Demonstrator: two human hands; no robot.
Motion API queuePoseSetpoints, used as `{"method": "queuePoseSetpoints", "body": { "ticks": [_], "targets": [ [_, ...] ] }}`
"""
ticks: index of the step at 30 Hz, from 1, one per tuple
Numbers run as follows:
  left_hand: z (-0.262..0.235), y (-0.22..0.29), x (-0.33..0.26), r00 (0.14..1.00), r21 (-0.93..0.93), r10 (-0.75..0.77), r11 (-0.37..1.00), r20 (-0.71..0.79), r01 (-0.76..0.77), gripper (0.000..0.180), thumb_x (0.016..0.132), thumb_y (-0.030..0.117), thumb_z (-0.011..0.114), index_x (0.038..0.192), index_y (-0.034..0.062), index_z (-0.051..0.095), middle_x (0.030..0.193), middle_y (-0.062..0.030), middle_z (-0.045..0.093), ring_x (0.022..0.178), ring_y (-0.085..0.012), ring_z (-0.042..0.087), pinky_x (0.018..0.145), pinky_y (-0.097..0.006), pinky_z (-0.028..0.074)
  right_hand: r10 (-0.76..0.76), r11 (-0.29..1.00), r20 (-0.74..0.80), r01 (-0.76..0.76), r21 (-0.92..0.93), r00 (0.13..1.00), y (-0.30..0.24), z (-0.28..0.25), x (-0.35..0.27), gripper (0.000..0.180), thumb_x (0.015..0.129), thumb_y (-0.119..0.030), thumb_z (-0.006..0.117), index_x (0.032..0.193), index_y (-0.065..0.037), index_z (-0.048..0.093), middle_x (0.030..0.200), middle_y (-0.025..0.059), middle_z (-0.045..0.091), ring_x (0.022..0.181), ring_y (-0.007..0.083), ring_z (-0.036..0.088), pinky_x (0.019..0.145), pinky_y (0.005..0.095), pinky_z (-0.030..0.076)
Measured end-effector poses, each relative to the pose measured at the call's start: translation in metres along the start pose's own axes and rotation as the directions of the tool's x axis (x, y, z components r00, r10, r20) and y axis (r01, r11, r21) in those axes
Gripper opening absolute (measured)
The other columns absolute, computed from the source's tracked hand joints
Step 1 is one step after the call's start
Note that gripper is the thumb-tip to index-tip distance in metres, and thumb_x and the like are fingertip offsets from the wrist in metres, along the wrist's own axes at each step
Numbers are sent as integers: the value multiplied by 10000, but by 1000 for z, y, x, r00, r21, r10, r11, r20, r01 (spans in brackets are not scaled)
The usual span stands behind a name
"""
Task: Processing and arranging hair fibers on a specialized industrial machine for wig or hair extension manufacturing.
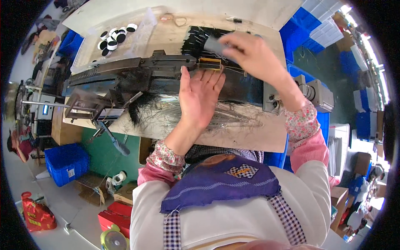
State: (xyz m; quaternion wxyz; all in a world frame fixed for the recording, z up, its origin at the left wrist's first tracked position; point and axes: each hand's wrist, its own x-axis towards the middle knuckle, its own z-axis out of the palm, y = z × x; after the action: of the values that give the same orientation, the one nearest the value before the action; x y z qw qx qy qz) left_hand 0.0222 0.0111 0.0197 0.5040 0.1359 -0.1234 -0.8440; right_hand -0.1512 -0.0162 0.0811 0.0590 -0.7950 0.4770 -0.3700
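My left hand [196, 100] lies palm up with its fingers stretched out and holds nothing visible. Its fingertips reach a small yellow-edged frame [209, 63] at the end of a long dark metal machine [162, 64]. To the right and above, my right hand [254, 56] has its fingers closed on a grey block-like piece [213, 45], blurred by motion. Beneath that piece spreads a pile of black bristles [196, 36] with thin pale wires across it. Loose black fibres [146, 102] and thin shiny wires [225, 116] lie along the near side of the machine.
A clear plastic tray [85, 52] at the back left holds several black-and-white round brushes [112, 41]. A grey metal box [320, 96] sits at the right end of the table. Below the left side hang a metal bracket [83, 104] and a blue-grey handle [118, 143]. Blue crates [66, 162] stand around.
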Motion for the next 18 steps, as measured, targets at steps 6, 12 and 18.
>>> {"method": "queuePoseSetpoints", "body": {
  "ticks": [6,12,18],
  "targets": [
    [4,2,-2,998,46,14,999,-68,-10,514,968,514,355,1027,20,486,1065,-90,525,1106,-234,481,1062,-390,311,112,901,270,17,-434,956,-39,13,-17,168,755,-77,552,899,7,572,687,180,638,662,349,655,554,429,524],
    [21,9,-7,973,97,-21,994,-229,44,436,962,462,414,877,51,533,972,-89,579,1056,-228,510,1003,-374,352,66,872,308,95,-480,949,-51,23,-18,379,759,-85,574,1101,77,554,677,166,621,652,324,650,567,394,511],
    [5,-4,5,994,225,-26,973,-109,50,298,985,317,426,961,39,529,1035,-97,575,1065,-227,506,1027,-385,347,111,920,245,-6,-393,963,-35,19,-38,213,781,-109,583,950,21,576,740,170,646,705,354,665,568,438,530]
  ]
}}
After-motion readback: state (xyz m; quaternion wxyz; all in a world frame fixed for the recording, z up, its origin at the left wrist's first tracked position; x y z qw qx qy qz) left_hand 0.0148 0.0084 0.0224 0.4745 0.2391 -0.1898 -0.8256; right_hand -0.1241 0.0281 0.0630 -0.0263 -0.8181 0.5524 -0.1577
